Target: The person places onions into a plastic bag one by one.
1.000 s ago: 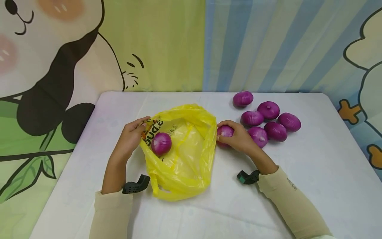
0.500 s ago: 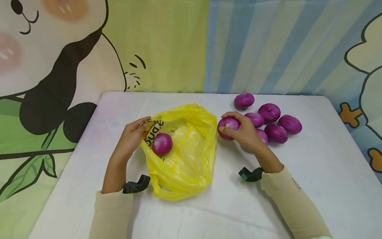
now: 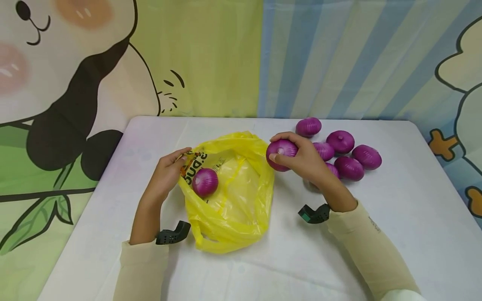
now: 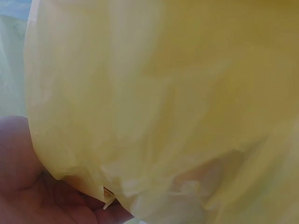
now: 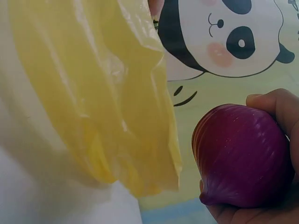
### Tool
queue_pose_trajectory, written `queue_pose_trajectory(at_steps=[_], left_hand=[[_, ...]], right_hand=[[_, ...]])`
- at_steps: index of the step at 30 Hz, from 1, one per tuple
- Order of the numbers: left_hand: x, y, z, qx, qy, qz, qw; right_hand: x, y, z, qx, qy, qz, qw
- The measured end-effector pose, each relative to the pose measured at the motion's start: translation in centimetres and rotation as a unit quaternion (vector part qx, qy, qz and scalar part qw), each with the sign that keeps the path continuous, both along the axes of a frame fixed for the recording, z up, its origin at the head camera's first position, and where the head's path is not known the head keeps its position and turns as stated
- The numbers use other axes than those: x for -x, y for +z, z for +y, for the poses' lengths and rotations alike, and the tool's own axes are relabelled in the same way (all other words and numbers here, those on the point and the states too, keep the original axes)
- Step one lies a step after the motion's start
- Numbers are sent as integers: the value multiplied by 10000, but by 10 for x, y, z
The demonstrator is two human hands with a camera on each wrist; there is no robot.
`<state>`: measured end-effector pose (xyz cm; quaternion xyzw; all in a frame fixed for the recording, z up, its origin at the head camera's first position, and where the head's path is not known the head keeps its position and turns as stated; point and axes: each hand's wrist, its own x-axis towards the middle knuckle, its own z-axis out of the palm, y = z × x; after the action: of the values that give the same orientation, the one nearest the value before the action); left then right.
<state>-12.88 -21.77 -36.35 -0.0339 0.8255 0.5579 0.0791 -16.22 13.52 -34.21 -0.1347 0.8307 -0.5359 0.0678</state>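
Note:
My left hand [image 3: 165, 173] pinches the left rim of a yellow plastic bag [image 3: 241, 234], which lies with its mouth spread wide. Inside the bag, near that hand, rests one purple onion [image 3: 205, 182]. In the left wrist view the bag's side [image 4: 163, 93] fills most of the picture and hides part of the fingers. My right hand [image 3: 303, 156] grips another purple onion [image 3: 281, 154] between thumb and fingers, raised at the bag's right rim. The right wrist view shows this held onion [image 5: 243, 156] apart from the bag's outer wall [image 5: 103, 93].
Several purple onions [image 3: 349, 168] lie grouped on the white table [image 3: 406, 217] at the right, partly behind my right hand. One onion [image 3: 308, 127] sits farther back. A printed cloth backdrop [image 3: 222, 58] stands behind the table's far edge.
My right hand has lifted the onion off the table beside the bag and brought it up and slightly left to the rim. The left hand has kept its hold on the bag.

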Motion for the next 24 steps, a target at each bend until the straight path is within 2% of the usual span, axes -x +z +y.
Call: queue_pose_trajectory(at_steps=[14, 24], left_hand=[[-1, 0, 1, -52, -56, 49, 10000], [-1, 2, 2, -141, -124, 94, 9998]], right_hand=[[9, 24, -34, 328, 594, 447, 9967], [16, 35, -53, 359, 1015, 422, 9933]])
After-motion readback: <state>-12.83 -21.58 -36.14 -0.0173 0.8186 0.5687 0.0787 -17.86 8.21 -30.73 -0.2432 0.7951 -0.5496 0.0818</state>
